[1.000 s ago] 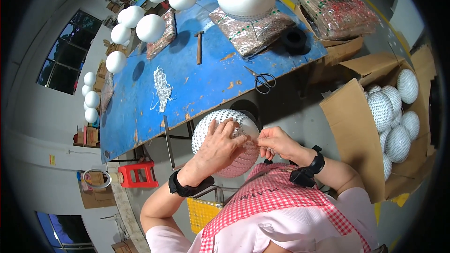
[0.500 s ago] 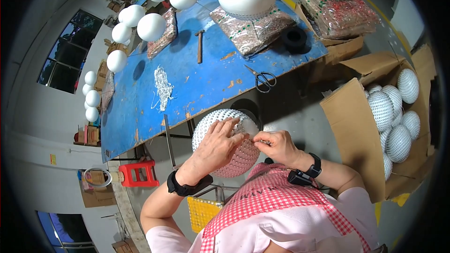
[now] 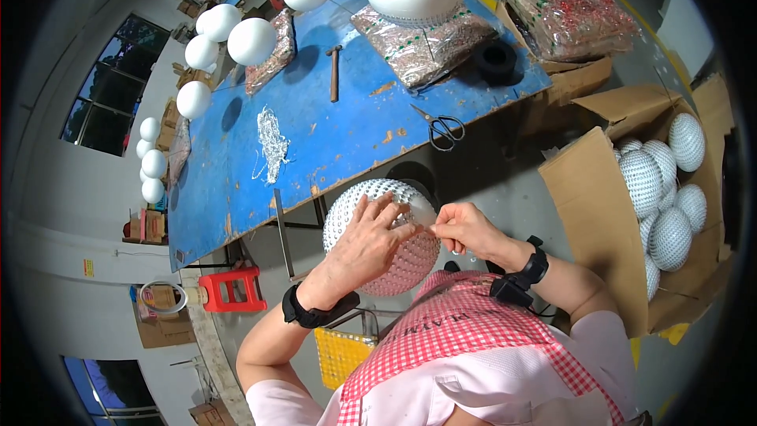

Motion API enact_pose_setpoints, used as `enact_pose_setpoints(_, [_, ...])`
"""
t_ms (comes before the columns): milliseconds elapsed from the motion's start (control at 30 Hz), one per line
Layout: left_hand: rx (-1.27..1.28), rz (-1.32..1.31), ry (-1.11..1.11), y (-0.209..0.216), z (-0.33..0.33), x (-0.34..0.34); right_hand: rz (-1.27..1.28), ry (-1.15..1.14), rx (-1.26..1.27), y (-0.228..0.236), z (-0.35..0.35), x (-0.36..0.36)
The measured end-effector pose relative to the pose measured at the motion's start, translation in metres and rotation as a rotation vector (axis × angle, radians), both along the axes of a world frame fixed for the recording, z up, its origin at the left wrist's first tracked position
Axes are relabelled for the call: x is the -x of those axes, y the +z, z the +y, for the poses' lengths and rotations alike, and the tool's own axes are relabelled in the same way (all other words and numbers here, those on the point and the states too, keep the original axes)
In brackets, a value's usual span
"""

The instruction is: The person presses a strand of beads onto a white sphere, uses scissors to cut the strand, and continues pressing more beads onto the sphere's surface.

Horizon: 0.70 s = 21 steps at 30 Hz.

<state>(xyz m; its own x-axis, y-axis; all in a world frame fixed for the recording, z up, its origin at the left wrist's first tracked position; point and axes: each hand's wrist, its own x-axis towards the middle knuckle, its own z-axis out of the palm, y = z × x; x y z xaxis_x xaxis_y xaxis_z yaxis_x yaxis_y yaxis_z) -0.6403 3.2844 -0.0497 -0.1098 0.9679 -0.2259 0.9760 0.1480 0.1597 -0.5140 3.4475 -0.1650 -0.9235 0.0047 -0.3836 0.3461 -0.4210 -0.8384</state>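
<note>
A large white ball (image 3: 359,205), mostly covered in rows of silvery beads, stands in front of me below the table edge. My left hand (image 3: 369,238) lies over its near side, holding it with curved, spread fingers. A smooth bare patch (image 3: 420,207) shows on the ball's upper right. Just right of it my right hand (image 3: 465,230) is closed in a pinch, thumb and forefinger close to the left fingertips. A thin bead strand seems to be in that pinch, with a small pale bit below the fingers; most of it is hidden.
The blue table (image 3: 331,142) carries a heap of silvery strands (image 3: 272,146), a hammer (image 3: 334,75), scissors (image 3: 443,130), black tape (image 3: 495,61), bagged beads (image 3: 418,51) and smooth white balls (image 3: 252,41). A carton (image 3: 583,221) of beaded balls stands right, a red stool (image 3: 233,290) left.
My right hand has shifted slightly up and right, and its wrist has turned. My left hand stays on the ball. The whole view has moved a little.
</note>
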Motion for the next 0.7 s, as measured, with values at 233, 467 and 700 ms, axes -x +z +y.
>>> enact_pose_setpoints(233, [-0.022,0.056,0.001,-0.008,0.003,-0.003,0.144,-0.094,-0.227,-0.011,-0.003,-0.006])
enact_pose_setpoints(467, [0.001,0.077,0.005,-0.007,0.007,-0.005,0.243,-0.064,-0.439,-0.002,-0.001,-0.013])
enact_pose_setpoints(700, [-0.006,0.066,0.012,-0.01,0.005,-0.01,0.112,-0.043,0.092,-0.013,-0.002,-0.007])
